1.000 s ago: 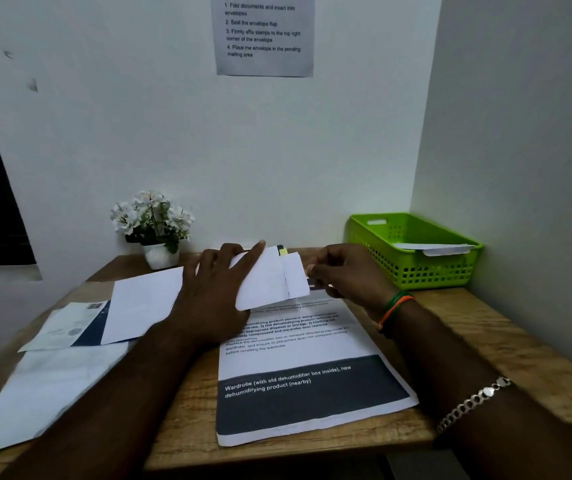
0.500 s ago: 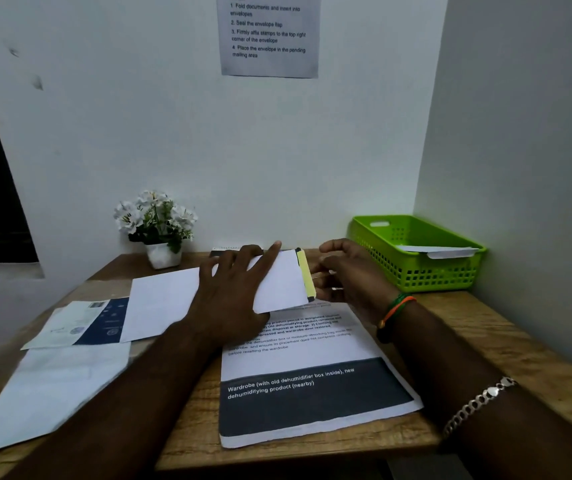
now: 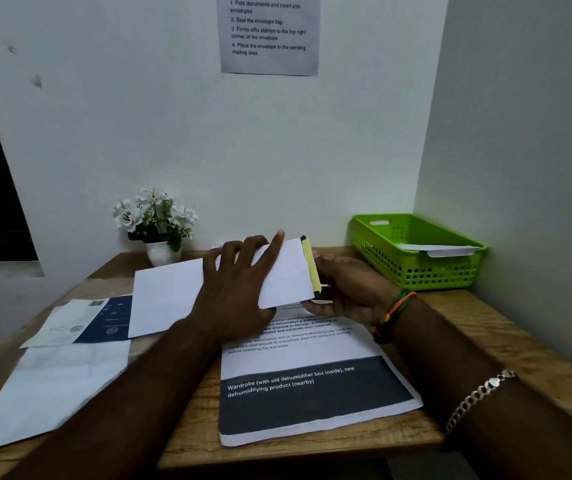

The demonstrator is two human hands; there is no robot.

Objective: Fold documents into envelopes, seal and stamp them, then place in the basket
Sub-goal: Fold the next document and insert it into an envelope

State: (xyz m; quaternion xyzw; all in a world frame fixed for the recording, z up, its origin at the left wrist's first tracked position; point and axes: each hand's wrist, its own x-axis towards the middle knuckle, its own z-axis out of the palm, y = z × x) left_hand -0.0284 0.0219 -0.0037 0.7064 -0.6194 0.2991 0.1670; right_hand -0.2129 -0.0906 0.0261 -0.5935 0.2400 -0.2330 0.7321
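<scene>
A white envelope (image 3: 288, 275) is held above the desk, its right end bearing a yellow adhesive strip (image 3: 310, 265). My left hand (image 3: 239, 282) lies on top of it with fingers spread and fairly straight, pressing it. At the strip end, my right hand (image 3: 350, 289) has its fingers curled under and behind the envelope, pinching it. A printed document (image 3: 312, 393) with a dark band lies flat beneath both hands. The green basket (image 3: 412, 271) stands at the back right with a white envelope (image 3: 440, 250) inside.
A white sheet (image 3: 166, 292), a blue-and-white leaflet (image 3: 83, 320) and more white paper (image 3: 52, 386) lie on the left of the wooden desk. A pot of white flowers (image 3: 159, 223) stands at the back. Walls close the back and right.
The white flap that stuck out a second ago is folded away, and the yellow strip now shows at the envelope's right end. My right hand has slid under that end.
</scene>
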